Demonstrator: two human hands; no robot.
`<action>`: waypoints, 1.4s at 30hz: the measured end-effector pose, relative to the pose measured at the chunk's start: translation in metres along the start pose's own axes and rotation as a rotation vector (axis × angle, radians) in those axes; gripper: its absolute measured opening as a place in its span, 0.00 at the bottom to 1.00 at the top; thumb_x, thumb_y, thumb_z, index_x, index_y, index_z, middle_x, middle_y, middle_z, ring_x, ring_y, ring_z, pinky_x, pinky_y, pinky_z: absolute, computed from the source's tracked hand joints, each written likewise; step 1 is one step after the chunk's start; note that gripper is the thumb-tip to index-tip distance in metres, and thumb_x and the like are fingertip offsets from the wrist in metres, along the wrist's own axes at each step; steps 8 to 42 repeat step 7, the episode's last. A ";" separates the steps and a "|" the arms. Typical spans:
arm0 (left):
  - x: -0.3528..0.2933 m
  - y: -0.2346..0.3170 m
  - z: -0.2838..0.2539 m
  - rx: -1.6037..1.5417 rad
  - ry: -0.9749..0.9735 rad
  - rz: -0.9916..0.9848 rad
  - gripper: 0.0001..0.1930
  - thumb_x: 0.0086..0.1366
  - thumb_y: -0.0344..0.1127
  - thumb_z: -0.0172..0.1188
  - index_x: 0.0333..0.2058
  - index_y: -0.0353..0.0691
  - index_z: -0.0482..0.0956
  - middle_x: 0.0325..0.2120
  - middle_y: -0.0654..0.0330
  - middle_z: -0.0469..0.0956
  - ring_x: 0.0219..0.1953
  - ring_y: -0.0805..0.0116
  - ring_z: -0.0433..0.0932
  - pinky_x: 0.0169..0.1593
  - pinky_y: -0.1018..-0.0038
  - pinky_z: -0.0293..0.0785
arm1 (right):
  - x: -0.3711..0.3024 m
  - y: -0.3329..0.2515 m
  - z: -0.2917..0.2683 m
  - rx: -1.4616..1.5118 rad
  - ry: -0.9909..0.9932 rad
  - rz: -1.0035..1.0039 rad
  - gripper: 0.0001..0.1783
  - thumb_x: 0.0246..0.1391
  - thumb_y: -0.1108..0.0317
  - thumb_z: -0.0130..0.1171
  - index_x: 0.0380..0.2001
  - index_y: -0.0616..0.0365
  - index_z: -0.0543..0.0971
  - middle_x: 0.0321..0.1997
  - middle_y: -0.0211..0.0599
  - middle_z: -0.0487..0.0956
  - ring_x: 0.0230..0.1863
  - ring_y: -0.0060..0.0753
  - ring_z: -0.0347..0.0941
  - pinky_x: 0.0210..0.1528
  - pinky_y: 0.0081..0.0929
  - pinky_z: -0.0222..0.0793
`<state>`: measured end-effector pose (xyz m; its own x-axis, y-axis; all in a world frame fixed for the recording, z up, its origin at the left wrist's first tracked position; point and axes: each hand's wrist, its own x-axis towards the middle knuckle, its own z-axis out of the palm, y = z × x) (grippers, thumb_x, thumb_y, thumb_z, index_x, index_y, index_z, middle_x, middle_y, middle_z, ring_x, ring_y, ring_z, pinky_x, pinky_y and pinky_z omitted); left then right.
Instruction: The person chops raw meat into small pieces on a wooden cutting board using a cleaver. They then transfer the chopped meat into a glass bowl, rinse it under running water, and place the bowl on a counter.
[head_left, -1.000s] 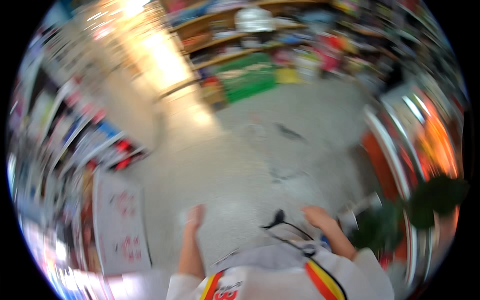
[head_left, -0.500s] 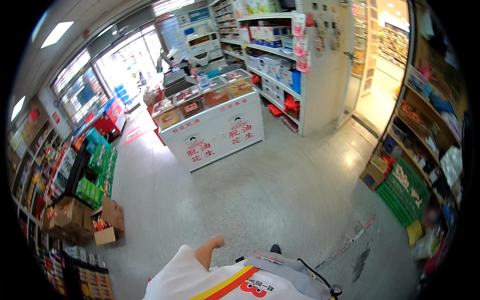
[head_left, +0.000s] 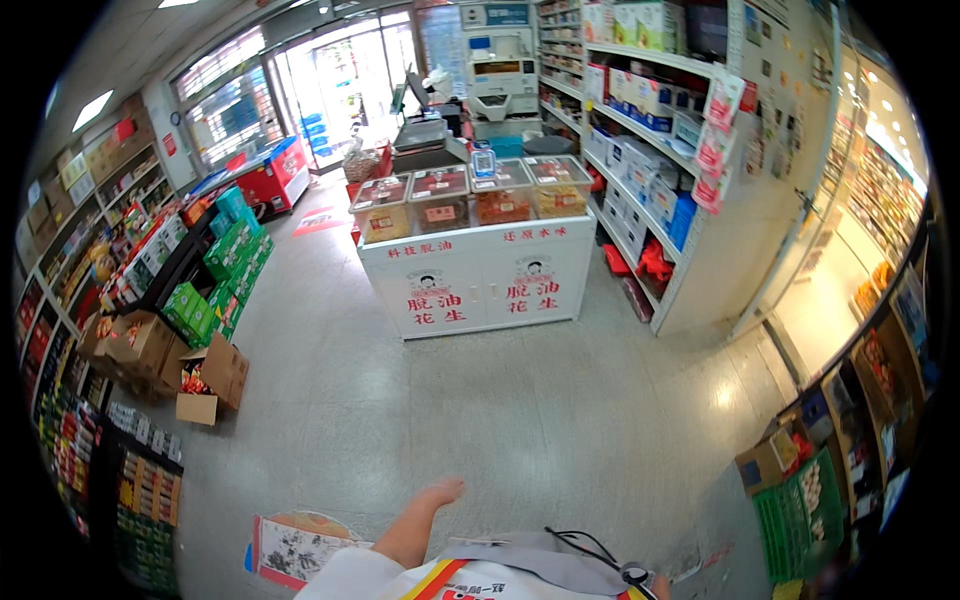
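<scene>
My left hand (head_left: pixel 440 492) hangs over the grey floor at the end of my bare forearm, in front of my body. Its fingers look loosely extended, a little blurred, and nothing shows in them. Of my right side, only a small patch of skin (head_left: pixel 660 588) appears at the lower edge; the fingers there are hidden. Across my front lie a white top with red and yellow stripes and a grey cloth (head_left: pixel 500 552). A black cord (head_left: pixel 590 548) loops over the cloth. Ahead, out of reach, stands a white counter (head_left: pixel 490 290) topped with several lidded clear food bins (head_left: pixel 440 197).
Left are stacked green boxes (head_left: pixel 215 290), an open carton (head_left: pixel 215 380) and packed shelves (head_left: pixel 60 420). A printed floor sheet (head_left: pixel 295 550) lies left of my arm. White shelving (head_left: pixel 640 130), a bright doorway (head_left: pixel 830 270) and a green crate (head_left: pixel 800 520) are at right.
The view has turned to the right and levelled; the counter now sits straighter ahead and the shelving fills more of the right. The printed floor sheet has come into view. My left hand still hangs in front.
</scene>
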<state>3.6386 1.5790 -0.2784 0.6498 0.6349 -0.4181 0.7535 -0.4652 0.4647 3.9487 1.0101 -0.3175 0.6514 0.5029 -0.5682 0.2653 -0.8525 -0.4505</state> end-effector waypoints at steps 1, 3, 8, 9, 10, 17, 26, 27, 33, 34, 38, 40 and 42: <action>0.017 0.027 -0.022 0.001 -0.089 -0.041 0.18 0.63 0.45 0.48 0.43 0.38 0.76 0.44 0.47 0.74 0.46 0.50 0.73 0.50 0.58 0.67 | 0.033 -0.021 -0.029 -0.022 -0.003 -0.005 0.18 0.50 0.60 0.53 0.39 0.61 0.78 0.38 0.54 0.79 0.41 0.48 0.76 0.42 0.42 0.69; 0.033 0.075 -0.064 -0.014 -0.279 -0.121 0.23 0.66 0.47 0.44 0.54 0.43 0.71 0.56 0.51 0.68 0.58 0.53 0.66 0.60 0.60 0.61 | 0.088 -0.063 -0.088 -0.083 -0.012 -0.005 0.19 0.48 0.59 0.56 0.40 0.60 0.80 0.39 0.52 0.80 0.43 0.47 0.77 0.44 0.41 0.70; -0.005 0.068 -0.078 -0.336 0.199 -0.261 0.20 0.62 0.47 0.49 0.43 0.36 0.77 0.47 0.44 0.75 0.51 0.53 0.73 0.55 0.62 0.66 | 0.179 -0.147 -0.146 -0.398 -0.279 -0.087 0.24 0.45 0.56 0.59 0.44 0.58 0.79 0.42 0.50 0.80 0.48 0.48 0.76 0.50 0.39 0.70; -0.005 0.068 -0.078 -0.336 0.199 -0.261 0.20 0.62 0.47 0.49 0.43 0.36 0.77 0.47 0.44 0.75 0.51 0.53 0.73 0.55 0.62 0.66 | 0.179 -0.147 -0.146 -0.398 -0.279 -0.087 0.24 0.45 0.56 0.59 0.44 0.58 0.79 0.42 0.50 0.80 0.48 0.48 0.76 0.50 0.39 0.70; -0.005 0.068 -0.078 -0.336 0.199 -0.261 0.20 0.62 0.47 0.49 0.43 0.36 0.77 0.47 0.44 0.75 0.51 0.53 0.73 0.55 0.62 0.66 | 0.179 -0.147 -0.146 -0.398 -0.279 -0.087 0.24 0.45 0.56 0.59 0.44 0.58 0.79 0.42 0.50 0.80 0.48 0.48 0.76 0.50 0.39 0.70; -0.005 0.068 -0.078 -0.336 0.199 -0.261 0.20 0.62 0.47 0.49 0.43 0.36 0.77 0.47 0.44 0.75 0.51 0.53 0.73 0.55 0.62 0.66 | 0.179 -0.147 -0.146 -0.398 -0.279 -0.087 0.24 0.45 0.56 0.59 0.44 0.58 0.79 0.42 0.50 0.80 0.48 0.48 0.76 0.50 0.39 0.70; -0.005 0.068 -0.078 -0.336 0.199 -0.261 0.20 0.62 0.47 0.49 0.43 0.36 0.77 0.47 0.44 0.75 0.51 0.53 0.73 0.55 0.62 0.66 | 0.179 -0.147 -0.146 -0.398 -0.279 -0.087 0.24 0.45 0.56 0.59 0.44 0.58 0.79 0.42 0.50 0.80 0.48 0.48 0.76 0.50 0.39 0.70; -0.005 0.068 -0.078 -0.336 0.199 -0.261 0.20 0.62 0.47 0.49 0.43 0.36 0.77 0.47 0.44 0.75 0.51 0.53 0.73 0.55 0.62 0.66 | 0.179 -0.147 -0.146 -0.398 -0.279 -0.087 0.24 0.45 0.56 0.59 0.44 0.58 0.79 0.42 0.50 0.80 0.48 0.48 0.76 0.50 0.39 0.70; -0.005 0.068 -0.078 -0.336 0.199 -0.261 0.20 0.62 0.47 0.49 0.43 0.36 0.77 0.47 0.44 0.75 0.51 0.53 0.73 0.55 0.62 0.66 | 0.179 -0.147 -0.146 -0.398 -0.279 -0.087 0.24 0.45 0.56 0.59 0.44 0.58 0.79 0.42 0.50 0.80 0.48 0.48 0.76 0.50 0.39 0.70; -0.005 0.068 -0.078 -0.336 0.199 -0.261 0.20 0.62 0.47 0.49 0.43 0.36 0.77 0.47 0.44 0.75 0.51 0.53 0.73 0.55 0.62 0.66 | 0.179 -0.147 -0.146 -0.398 -0.279 -0.087 0.24 0.45 0.56 0.59 0.44 0.58 0.79 0.42 0.50 0.80 0.48 0.48 0.76 0.50 0.39 0.70; -0.005 0.068 -0.078 -0.336 0.199 -0.261 0.20 0.62 0.47 0.49 0.43 0.36 0.77 0.47 0.44 0.75 0.51 0.53 0.73 0.55 0.62 0.66 | 0.179 -0.147 -0.146 -0.398 -0.279 -0.087 0.24 0.45 0.56 0.59 0.44 0.58 0.79 0.42 0.50 0.80 0.48 0.48 0.76 0.50 0.39 0.70; -0.005 0.068 -0.078 -0.336 0.199 -0.261 0.20 0.62 0.47 0.49 0.43 0.36 0.77 0.47 0.44 0.75 0.51 0.53 0.73 0.55 0.62 0.66 | 0.179 -0.147 -0.146 -0.398 -0.279 -0.087 0.24 0.45 0.56 0.59 0.44 0.58 0.79 0.42 0.50 0.80 0.48 0.48 0.76 0.50 0.39 0.70; -0.005 0.068 -0.078 -0.336 0.199 -0.261 0.20 0.62 0.47 0.49 0.43 0.36 0.77 0.47 0.44 0.75 0.51 0.53 0.73 0.55 0.62 0.66 | 0.179 -0.147 -0.146 -0.398 -0.279 -0.087 0.24 0.45 0.56 0.59 0.44 0.58 0.79 0.42 0.50 0.80 0.48 0.48 0.76 0.50 0.39 0.70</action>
